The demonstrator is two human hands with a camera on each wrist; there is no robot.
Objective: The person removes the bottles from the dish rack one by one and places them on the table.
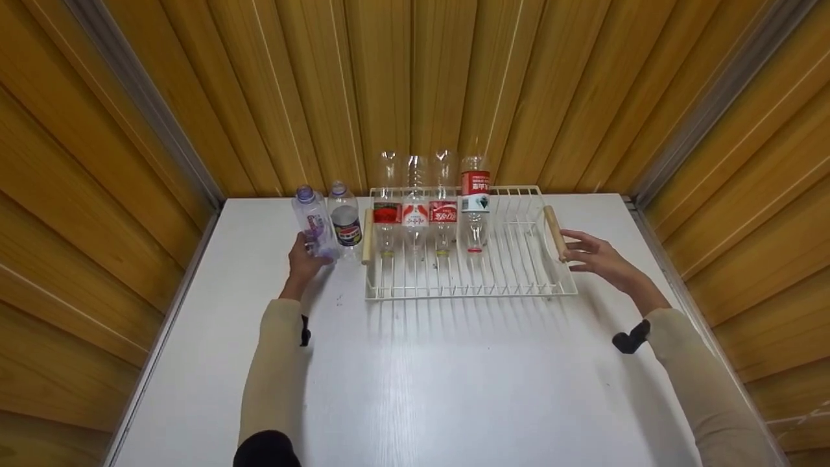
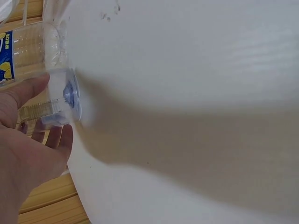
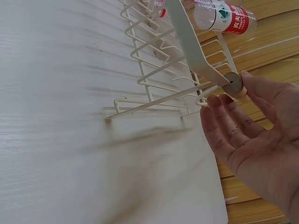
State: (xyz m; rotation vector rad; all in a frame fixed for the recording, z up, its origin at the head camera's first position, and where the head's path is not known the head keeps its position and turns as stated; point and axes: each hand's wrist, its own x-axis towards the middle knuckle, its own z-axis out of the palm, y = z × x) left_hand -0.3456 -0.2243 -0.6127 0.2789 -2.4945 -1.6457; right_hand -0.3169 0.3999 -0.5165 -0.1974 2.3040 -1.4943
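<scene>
My left hand grips the lower part of a clear bottle with a purple label and purple cap. Thumb and fingers lie around it near its base in the left wrist view, and it leans a little to the left. Right beside it stands a clear bottle with a dark Pepsi label. At the other end of the white wire rack, my right hand holds the wooden handle lightly between thumb and fingertips. Several clear bottles stand cap down in the rack, one with a red-and-white label.
The rack stands on a white table, toward its back edge. A second wooden handle is on the rack's left end, close to the Pepsi bottle. Wood-patterned walls enclose the table at the back and both sides.
</scene>
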